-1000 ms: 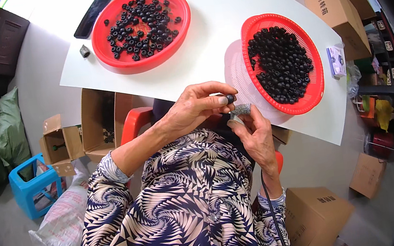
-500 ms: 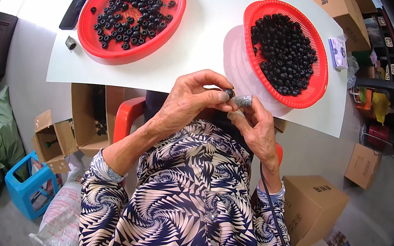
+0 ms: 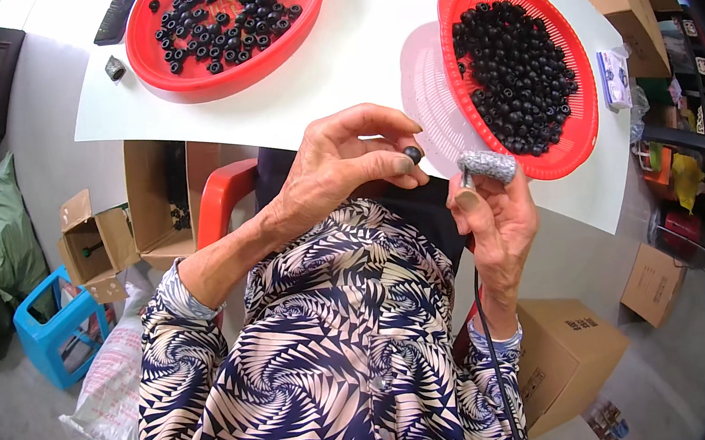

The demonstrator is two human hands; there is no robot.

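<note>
Between the thumb and fingertips of my left hand (image 3: 353,156) is a small round black ring-like piece (image 3: 413,154). My right hand (image 3: 499,228) is closed round a short tool with a thick grey speckled handle (image 3: 491,166); a small shiny metal part shows at its left end, beside my thumb. The tool and the black piece are apart, both just off the table's near edge. Behind my right hand, a red basket (image 3: 589,85) holds a heap of similar black pieces. At the far left, a red tray (image 3: 178,90) carries more of them, loosely spread, some with open holes facing up.
The white table (image 3: 367,51) bears a small grey roll (image 3: 115,68) at its left and a blue-and-white packet (image 3: 614,79) at its right. Cardboard boxes (image 3: 572,360), a blue stool (image 3: 50,336), a white sack (image 3: 109,390) and green sacks (image 3: 7,236) stand around.
My hands have drawn apart. The right one moved to the right with the grey-handled tool, away from the black piece, which stays in my left fingers. The whole view shifted slightly.
</note>
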